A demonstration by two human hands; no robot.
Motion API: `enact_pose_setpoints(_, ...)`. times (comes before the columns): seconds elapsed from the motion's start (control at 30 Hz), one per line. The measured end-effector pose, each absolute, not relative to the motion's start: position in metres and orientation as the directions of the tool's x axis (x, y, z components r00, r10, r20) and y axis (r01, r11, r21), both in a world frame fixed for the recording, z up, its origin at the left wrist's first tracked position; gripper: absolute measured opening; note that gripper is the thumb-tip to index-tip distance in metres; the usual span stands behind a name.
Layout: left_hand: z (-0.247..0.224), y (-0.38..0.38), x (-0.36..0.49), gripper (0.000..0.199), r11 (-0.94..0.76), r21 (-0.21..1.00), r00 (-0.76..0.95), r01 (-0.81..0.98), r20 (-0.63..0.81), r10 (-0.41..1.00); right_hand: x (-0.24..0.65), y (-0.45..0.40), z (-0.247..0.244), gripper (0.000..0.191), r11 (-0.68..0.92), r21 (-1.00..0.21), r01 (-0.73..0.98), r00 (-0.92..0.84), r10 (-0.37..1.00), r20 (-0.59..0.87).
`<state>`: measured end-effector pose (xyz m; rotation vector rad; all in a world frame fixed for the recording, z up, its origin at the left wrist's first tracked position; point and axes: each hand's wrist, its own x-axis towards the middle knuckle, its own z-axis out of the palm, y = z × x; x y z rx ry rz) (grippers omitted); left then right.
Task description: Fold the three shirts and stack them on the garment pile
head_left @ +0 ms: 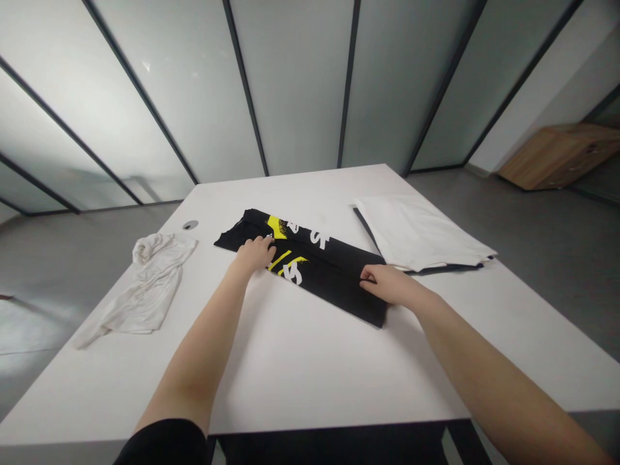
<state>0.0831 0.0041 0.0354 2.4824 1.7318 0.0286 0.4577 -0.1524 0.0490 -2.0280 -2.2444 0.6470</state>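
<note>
A black T-shirt (334, 278) with yellow and white print lies in a long, narrow lengthwise fold across the middle of the white table, slanting from upper left to lower right. My left hand (256, 252) is on its left part near the printed area, with curled fingers gripping the cloth. Toward the right end, my right hand (385, 283) pinches the fabric between thumb and fingers near the far layer's edge. The fingertips of both hands are partly hidden.
Flat white garments (421, 232), with a dark one beneath, are stacked at the right, close to the T-shirt's end. A crumpled white garment (145, 284) lies at the left edge of the table (310, 374). Behind it is a round cable grommet (190, 225).
</note>
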Motion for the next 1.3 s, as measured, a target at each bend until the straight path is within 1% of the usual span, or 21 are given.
enact_pose_setpoints(0.07, 0.047, 0.001, 0.082, 0.052, -0.266, 0.03, 0.268, 0.963, -0.141, 0.953, 0.459, -0.153, 0.051, 0.013, 0.057, -0.333, 0.941, -0.152, 0.952, -0.267)
enact_pose_setpoints(0.13, 0.058, -0.002, 0.079, 0.05, -0.244, -0.009, 0.234, 0.97, -0.253, 0.939, 0.461, -0.154, 0.054, 0.013, 0.066, -0.33, 0.942, -0.169, 0.941, -0.292)
enact_pose_setpoints(0.27, 0.074, -0.006, 0.066, 0.035, -0.306, 0.0, 0.279, 0.952, -0.413, 0.867, 0.46, -0.157, 0.061, 0.015, 0.075, -0.305, 0.949, -0.177, 0.929, -0.324)
enact_pose_setpoints(0.37, 0.08, -0.009, 0.057, 0.021, -0.328, 0.005, 0.289, 0.945, -0.485, 0.825, 0.457, -0.159, 0.067, 0.016, 0.065, -0.263, 0.963, -0.155, 0.928, -0.339)
enact_pose_setpoints(0.43, 0.082, -0.011, 0.055, 0.015, -0.315, 0.014, 0.28, 0.949, -0.496, 0.822, 0.454, -0.161, 0.071, 0.016, 0.039, -0.207, 0.978, -0.111, 0.931, -0.348)
enact_pose_setpoints(0.5, 0.085, -0.013, 0.054, 0.013, -0.302, 0.03, 0.28, 0.953, -0.472, 0.836, 0.448, -0.164, 0.074, 0.018, -0.007, -0.141, 0.99, -0.044, 0.932, -0.359)
enact_pose_setpoints(0.57, 0.088, -0.013, 0.055, 0.013, -0.281, 0.038, 0.27, 0.959, -0.42, 0.866, 0.442, -0.168, 0.075, 0.025, -0.048, -0.085, 0.995, 0.015, 0.934, -0.356)
enact_pose_setpoints(0.6, 0.089, -0.013, 0.056, 0.014, -0.263, 0.039, 0.259, 0.964, -0.375, 0.89, 0.439, -0.17, 0.075, 0.028, -0.059, -0.067, 0.996, 0.033, 0.938, -0.345)
enact_pose_setpoints(0.67, 0.09, -0.013, 0.06, 0.015, -0.261, 0.065, 0.269, 0.963, -0.231, 0.935, 0.432, -0.172, 0.073, 0.032, -0.062, -0.045, 0.997, 0.047, 0.958, -0.282)
enact_pose_setpoints(0.73, 0.089, -0.014, 0.067, 0.014, -0.364, 0.143, 0.378, 0.92, -0.089, 0.921, 0.427, -0.173, 0.068, 0.032, -0.043, -0.03, 0.999, 0.038, 0.985, -0.168)
enact_pose_setpoints(0.8, 0.085, -0.015, 0.075, 0.012, -0.527, 0.227, 0.544, 0.819, -0.014, 0.839, 0.423, -0.172, 0.063, 0.03, -0.008, -0.031, 0.999, 0.006, 0.999, -0.049)
enact_pose_setpoints(0.87, 0.079, -0.015, 0.082, 0.014, -0.642, 0.265, 0.668, 0.719, -0.01, 0.744, 0.42, -0.17, 0.058, 0.026, 0.035, -0.065, 0.997, -0.036, 0.999, -0.012)
enact_pose_setpoints(0.93, 0.071, -0.015, 0.085, 0.018, -0.681, 0.258, 0.712, 0.685, -0.038, 0.701, 0.42, -0.169, 0.055, 0.02, 0.056, -0.118, 0.991, -0.062, 0.997, -0.043)
enact_pose_setpoints(1.07, 0.06, -0.011, 0.082, 0.025, -0.664, 0.248, 0.694, 0.706, -0.053, 0.718, 0.423, -0.166, 0.052, 0.018, 0.054, -0.166, 0.985, -0.067, 0.995, -0.076)
enact_pose_setpoints(1.3, 0.055, -0.007, 0.068, 0.027, -0.627, 0.28, 0.657, 0.727, -0.018, 0.753, 0.429, -0.162, 0.047, 0.026, 0.068, -0.154, 0.986, -0.08, 0.994, -0.076)
